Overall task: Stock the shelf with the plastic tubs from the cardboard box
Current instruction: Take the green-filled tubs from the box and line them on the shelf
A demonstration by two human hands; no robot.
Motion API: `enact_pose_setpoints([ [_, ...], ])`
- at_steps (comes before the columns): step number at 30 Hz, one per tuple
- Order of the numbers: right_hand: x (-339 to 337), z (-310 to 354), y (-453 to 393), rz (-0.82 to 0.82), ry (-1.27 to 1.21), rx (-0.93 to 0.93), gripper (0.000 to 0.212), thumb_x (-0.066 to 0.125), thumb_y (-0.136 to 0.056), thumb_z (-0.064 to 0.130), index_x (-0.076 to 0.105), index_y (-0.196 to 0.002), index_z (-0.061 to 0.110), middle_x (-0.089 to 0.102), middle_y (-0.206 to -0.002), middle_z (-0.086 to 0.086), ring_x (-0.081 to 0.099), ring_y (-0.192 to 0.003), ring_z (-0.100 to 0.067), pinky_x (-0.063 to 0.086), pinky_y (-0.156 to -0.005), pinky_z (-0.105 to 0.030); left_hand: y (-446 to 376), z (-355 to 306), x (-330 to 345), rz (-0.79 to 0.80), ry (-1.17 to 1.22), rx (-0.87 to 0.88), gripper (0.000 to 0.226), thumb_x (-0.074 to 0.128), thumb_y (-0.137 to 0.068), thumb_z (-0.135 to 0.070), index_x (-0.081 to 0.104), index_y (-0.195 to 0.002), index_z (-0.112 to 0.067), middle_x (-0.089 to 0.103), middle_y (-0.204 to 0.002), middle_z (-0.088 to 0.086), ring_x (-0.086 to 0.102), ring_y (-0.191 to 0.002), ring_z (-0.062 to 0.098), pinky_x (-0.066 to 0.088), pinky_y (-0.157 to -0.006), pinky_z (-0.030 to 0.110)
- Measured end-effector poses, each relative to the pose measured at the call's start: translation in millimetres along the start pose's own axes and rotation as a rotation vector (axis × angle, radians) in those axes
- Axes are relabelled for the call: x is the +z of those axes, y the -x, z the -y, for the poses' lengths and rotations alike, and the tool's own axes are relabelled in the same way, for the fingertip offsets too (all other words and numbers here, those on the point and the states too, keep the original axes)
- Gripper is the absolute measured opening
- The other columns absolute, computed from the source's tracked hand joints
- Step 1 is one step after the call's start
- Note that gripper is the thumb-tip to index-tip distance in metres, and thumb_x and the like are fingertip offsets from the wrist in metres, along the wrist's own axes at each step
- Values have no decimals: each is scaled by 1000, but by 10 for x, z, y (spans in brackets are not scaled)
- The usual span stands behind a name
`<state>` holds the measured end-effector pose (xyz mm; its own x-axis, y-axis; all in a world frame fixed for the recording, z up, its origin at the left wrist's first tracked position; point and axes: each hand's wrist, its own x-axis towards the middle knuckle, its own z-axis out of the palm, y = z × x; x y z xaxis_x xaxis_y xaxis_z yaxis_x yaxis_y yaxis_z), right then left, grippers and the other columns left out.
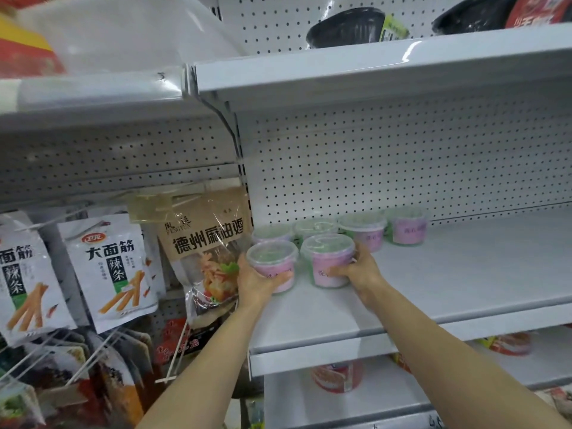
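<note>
Reaching in from below, both forearms angle up onto the white shelf point(418, 274). Nearest, the left hand point(258, 278) curls round a pink-labelled plastic tub point(274, 263) at the shelf's left end, and the right hand point(360, 270) wraps the neighbouring tub point(329, 261), thumb across its label. Both tubs stand upright, apparently resting on the shelf, just apart from one another. Directly behind them a back row of four more tubs point(363, 232) runs rightward along the pegboard point(371, 168). The open space lies to the right, so the right hand is better placed to extend the front row.
</note>
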<state>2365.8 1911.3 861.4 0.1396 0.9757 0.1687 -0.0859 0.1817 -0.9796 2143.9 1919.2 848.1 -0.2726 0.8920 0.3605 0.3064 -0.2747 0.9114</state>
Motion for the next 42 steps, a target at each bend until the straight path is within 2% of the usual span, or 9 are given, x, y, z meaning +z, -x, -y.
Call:
enact_pose_setpoints([
  [5, 10, -59, -8, 4, -5, -9, 85, 85, -54, -8, 49, -124, 25, 63, -119, 1, 60, -108, -17, 53, -92, -40, -3, 29, 0, 21, 45, 12, 99, 100, -46, -19, 41, -126, -29, 59, -122, -3, 59, -113, 17, 51, -100, 40],
  [10, 43, -54, -10, 0, -2, -21, 86, 84, -56, -9, 46, -125, 25, 63, -115, 4, 60, -104, -12, 52, -91, -36, 13, -6, 3, 44, 87, 14, 95, 98, -52, -10, 40, -125, -27, 56, -113, -11, 59, -111, 15, 51, -97, 34],
  [14, 43, -60, -23, 9, 6, -32, 84, 82, -58, -11, 45, -124, 25, 63, -115, 4, 61, -102, -10, 53, -91, -36, 13, -14, 14, 52, 108, -2, 96, 98, -51, -12, 39, -125, -29, 58, -118, -8, 60, -112, 15, 52, -98, 36],
  [18, 35, -62, -49, 17, 29, -44, 83, 82, -59, -10, 45, -124, 26, 63, -114, 5, 60, -100, -8, 52, -85, -30, 12, -22, 3, 53, 103, 5, 95, 97, -53, -11, 39, -125, -29, 58, -118, -6, 59, -111, 14, 50, -92, 29],
  [27, 23, -89, -72, 29, 72, -46, 87, 83, -60, -6, 43, -130, 28, 62, -116, 9, 58, -105, -8, 51, -92, -35, -8, 1, 12, 52, 85, 10, 94, 97, -53, -12, 39, -125, -29, 57, -121, -4, 59, -113, 16, 51, -98, 36],
  [31, 14, -88, -65, 41, 79, -47, 85, 84, -61, -4, 43, -126, 31, 61, -115, 11, 58, -105, -7, 51, -90, -34, -2, -4, 19, 51, 86, 6, 95, 97, -53, -12, 39, -126, -30, 57, -123, -1, 58, -114, 17, 51, -99, 36],
  [35, 4, -87, -65, 44, 74, -47, 84, 84, -62, -4, 42, -126, 31, 62, -114, 10, 58, -105, -8, 52, -86, -31, 13, -17, 14, 55, 81, -7, 95, 97, -54, -12, 37, -127, -30, 56, -124, -2, 57, -114, 16, 48, -94, 29],
  [42, 14, -113, -86, 43, 83, -38, 88, 85, -59, -4, 41, -128, 30, 63, -117, 7, 60, -109, -12, 51, -94, -37, 10, 1, -2, 67, 61, -28, 102, 97, -54, -15, 37, -136, -25, 57, -125, -2, 57, -115, 17, 50, -98, 34],
])
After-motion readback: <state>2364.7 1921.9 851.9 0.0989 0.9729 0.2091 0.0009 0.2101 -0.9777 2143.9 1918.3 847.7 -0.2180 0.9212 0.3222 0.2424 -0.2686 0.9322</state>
